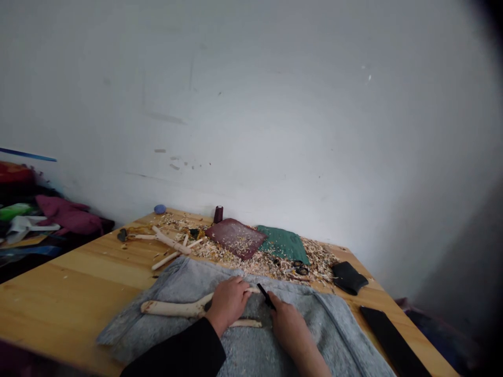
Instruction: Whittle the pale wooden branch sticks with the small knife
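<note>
My left hand (228, 302) is closed over a long pale carved wooden piece (173, 308) that lies on a grey cloth (184, 283). My right hand (287, 323) grips a small black-handled tool (265, 295), its tip against the wood just right of my left hand. A second thin pale stick (247, 324) lies on the cloth between my wrists. A black sleeve covers my left forearm.
The wooden table (78, 277) carries wood shavings (314, 259), peeled sticks (171, 243), a dark red pad (236, 238), a green pad (283, 243), scissors (301, 269), a black pouch (349, 277) and a black strip (393, 343). Clothes are piled at the left (58, 217).
</note>
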Tool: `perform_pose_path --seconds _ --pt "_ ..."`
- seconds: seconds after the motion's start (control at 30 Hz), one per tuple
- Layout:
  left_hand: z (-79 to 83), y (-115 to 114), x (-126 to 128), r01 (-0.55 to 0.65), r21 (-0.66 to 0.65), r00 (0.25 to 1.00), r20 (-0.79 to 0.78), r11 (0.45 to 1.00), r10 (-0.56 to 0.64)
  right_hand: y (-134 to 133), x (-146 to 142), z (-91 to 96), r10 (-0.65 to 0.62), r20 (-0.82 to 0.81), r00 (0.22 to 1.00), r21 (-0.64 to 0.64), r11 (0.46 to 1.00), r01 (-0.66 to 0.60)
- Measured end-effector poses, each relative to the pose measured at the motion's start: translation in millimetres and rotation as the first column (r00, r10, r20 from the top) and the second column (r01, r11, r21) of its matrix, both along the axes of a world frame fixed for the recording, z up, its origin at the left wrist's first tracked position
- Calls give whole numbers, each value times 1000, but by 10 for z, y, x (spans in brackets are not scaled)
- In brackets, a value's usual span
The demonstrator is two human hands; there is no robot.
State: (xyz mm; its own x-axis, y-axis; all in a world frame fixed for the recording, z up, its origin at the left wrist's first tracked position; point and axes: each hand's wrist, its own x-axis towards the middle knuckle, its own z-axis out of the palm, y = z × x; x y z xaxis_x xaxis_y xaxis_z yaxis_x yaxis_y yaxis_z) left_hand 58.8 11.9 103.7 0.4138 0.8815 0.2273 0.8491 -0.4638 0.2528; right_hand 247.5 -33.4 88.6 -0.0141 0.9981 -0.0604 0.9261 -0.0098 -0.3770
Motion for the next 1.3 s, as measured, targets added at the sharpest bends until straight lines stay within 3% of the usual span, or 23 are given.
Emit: perform_pose_path --seconds 0.37,0.63,0.93,1.07,1.3 --pt "59 -89 -53 -35 89 999 18 995 33 5 -18 9 -1 25 1000 2 1000 1" --pt "-29 -254 -295 38 -58 999 -34 998 -40 -12 -56 42 -26 73 997 -8 1000 27" --pt "22 -293 -228 86 -111 988 -118 990 -99 -50 -92 39 -25 122 992 2 1000 25" --pt "116 -179 -206 88 -137 981 -161 987 -110 -77 -99 60 -6 133 991 27 1000 3" --pt "340 273 -230 -8 -155 982 -188 988 -22 -89 -143 128 11 158 987 -10 1000 -10"
